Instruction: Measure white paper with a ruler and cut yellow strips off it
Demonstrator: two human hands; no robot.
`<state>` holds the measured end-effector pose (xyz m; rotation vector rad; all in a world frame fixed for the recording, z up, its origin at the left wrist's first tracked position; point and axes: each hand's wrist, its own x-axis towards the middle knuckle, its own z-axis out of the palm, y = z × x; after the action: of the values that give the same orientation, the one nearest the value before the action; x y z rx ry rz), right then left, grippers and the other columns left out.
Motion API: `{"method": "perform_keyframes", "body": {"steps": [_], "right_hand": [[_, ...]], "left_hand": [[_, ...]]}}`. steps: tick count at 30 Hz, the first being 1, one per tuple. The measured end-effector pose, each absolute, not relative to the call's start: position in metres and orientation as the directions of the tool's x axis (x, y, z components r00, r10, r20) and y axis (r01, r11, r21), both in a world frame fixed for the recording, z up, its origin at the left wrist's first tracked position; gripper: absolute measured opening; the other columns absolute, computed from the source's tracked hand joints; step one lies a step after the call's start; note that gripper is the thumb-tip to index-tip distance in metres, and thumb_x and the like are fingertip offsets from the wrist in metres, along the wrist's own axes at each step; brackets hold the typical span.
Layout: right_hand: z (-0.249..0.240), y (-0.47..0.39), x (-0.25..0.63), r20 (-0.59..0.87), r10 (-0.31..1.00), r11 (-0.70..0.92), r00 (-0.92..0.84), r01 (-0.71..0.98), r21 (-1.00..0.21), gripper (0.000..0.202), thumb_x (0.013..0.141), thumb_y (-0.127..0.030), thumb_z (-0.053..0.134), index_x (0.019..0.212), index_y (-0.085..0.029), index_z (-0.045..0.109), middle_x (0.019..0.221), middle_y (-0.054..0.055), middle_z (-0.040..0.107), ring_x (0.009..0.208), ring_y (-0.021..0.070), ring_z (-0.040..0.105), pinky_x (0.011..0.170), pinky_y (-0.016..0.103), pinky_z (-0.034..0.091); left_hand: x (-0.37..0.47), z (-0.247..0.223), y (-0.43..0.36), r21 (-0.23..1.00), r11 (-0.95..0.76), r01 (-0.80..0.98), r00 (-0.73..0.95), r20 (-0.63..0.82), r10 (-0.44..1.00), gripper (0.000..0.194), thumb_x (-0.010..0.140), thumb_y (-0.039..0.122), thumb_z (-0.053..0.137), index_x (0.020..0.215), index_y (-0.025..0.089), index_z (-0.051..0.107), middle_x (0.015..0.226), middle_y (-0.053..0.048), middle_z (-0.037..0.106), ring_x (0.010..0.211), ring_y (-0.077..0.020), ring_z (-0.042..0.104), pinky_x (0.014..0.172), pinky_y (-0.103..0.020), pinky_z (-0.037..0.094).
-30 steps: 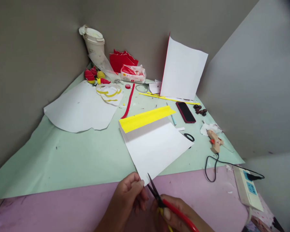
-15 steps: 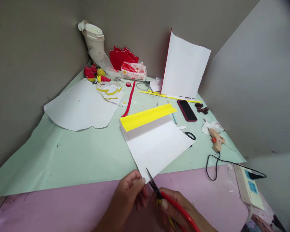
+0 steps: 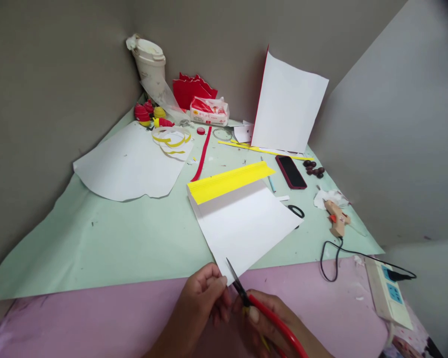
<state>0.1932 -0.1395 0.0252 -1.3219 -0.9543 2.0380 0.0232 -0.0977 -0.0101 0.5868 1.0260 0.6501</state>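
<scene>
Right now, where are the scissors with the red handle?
In the head view, the red-handled scissors are low, right of centre, in the right hand, blades at the near corner of the yellow-edged sheet, beside the left hand.

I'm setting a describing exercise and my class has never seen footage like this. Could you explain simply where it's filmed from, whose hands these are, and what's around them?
No machine here: a person works with two bare hands. The view comes from a camera worn on the person's head, looking forward and down.

The left hand pinches the near corner of a white sheet, which has a yellow flap along its far edge. The right hand holds scissors, with the blades at that same corner.

On the pale green covering lie a phone and a glue gun, whose cord leads to a power strip. A white bucket stands at the back.
</scene>
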Motion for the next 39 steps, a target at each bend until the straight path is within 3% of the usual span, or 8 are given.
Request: {"method": "perform_keyframes", "body": {"steps": [6,14,19,26,32,36,39], "right_hand": [[0.013,-0.136,0.196,-0.509,0.719,-0.614,-0.473,-0.088,-0.785,0.052,0.088,-0.068,0.059,0.094,-0.016,0.056,0.052,-0.007,0.043,0.044,0.0066,0.035,0.043,0.021,0.021],[0.027,-0.139,0.195,-0.532,0.731,-0.606,-0.427,-0.049,-0.794,0.049,0.09,-0.067,0.058,0.088,-0.018,0.052,0.061,-0.005,0.041,0.054,0.0092,0.038,0.048,0.023,0.023],[0.036,-0.14,0.191,-0.587,0.727,-0.633,-0.356,-0.018,-0.774,0.05,0.087,-0.068,0.061,0.092,-0.019,0.054,0.064,-0.006,0.035,0.056,0.0097,0.031,0.052,0.025,0.023],[0.034,-0.141,0.19,-0.594,0.722,-0.642,-0.355,-0.024,-0.766,0.051,0.087,-0.069,0.06,0.091,-0.018,0.057,0.061,-0.005,0.042,0.053,0.0098,0.035,0.05,0.025,0.022],[0.029,-0.141,0.19,-0.57,0.736,-0.632,-0.366,-0.067,-0.772,0.047,0.088,-0.064,0.063,0.084,-0.018,0.053,0.059,-0.007,0.038,0.051,0.0077,0.031,0.049,0.024,0.021],[0.013,-0.143,0.192,-0.531,0.748,-0.626,-0.399,-0.156,-0.764,0.047,0.087,-0.063,0.065,0.085,-0.017,0.054,0.055,-0.008,0.039,0.045,0.0058,0.03,0.043,0.022,0.018],[0.006,-0.143,0.195,-0.515,0.743,-0.609,-0.426,-0.112,-0.785,0.047,0.089,-0.062,0.063,0.088,-0.015,0.057,0.051,-0.007,0.044,0.041,0.0052,0.033,0.039,0.019,0.019]], "left_hand": [[0.023,-0.011,-0.098,0.706,0.677,-0.205,0.376,-0.582,0.721,0.026,0.079,0.041,0.063,0.069,0.019,0.053,0.057,0.002,0.059,0.047,-0.01,0.05,0.048,-0.022,0.035],[0.022,-0.01,-0.099,0.727,0.655,-0.208,0.375,-0.559,0.74,0.025,0.083,0.039,0.059,0.071,0.019,0.053,0.058,0.002,0.059,0.049,-0.0097,0.05,0.049,-0.022,0.035],[0.022,-0.013,-0.099,0.731,0.649,-0.21,0.387,-0.548,0.742,0.024,0.084,0.038,0.059,0.072,0.018,0.053,0.058,0.003,0.059,0.049,-0.0098,0.05,0.05,-0.022,0.036],[0.023,-0.011,-0.097,0.729,0.653,-0.205,0.38,-0.555,0.74,0.025,0.082,0.039,0.06,0.07,0.018,0.053,0.057,0.002,0.059,0.048,-0.0099,0.05,0.048,-0.022,0.035],[0.023,-0.011,-0.098,0.721,0.663,-0.201,0.374,-0.569,0.733,0.023,0.08,0.037,0.06,0.069,0.019,0.052,0.057,0.002,0.059,0.047,-0.0094,0.05,0.048,-0.022,0.035],[0.024,-0.01,-0.098,0.717,0.67,-0.194,0.378,-0.576,0.725,0.023,0.08,0.038,0.06,0.07,0.019,0.052,0.057,0.002,0.06,0.047,-0.0094,0.051,0.047,-0.022,0.034],[0.024,-0.011,-0.097,0.716,0.672,-0.189,0.38,-0.578,0.722,0.023,0.08,0.037,0.06,0.07,0.019,0.052,0.058,0.002,0.061,0.047,-0.0094,0.051,0.047,-0.022,0.034]]}}
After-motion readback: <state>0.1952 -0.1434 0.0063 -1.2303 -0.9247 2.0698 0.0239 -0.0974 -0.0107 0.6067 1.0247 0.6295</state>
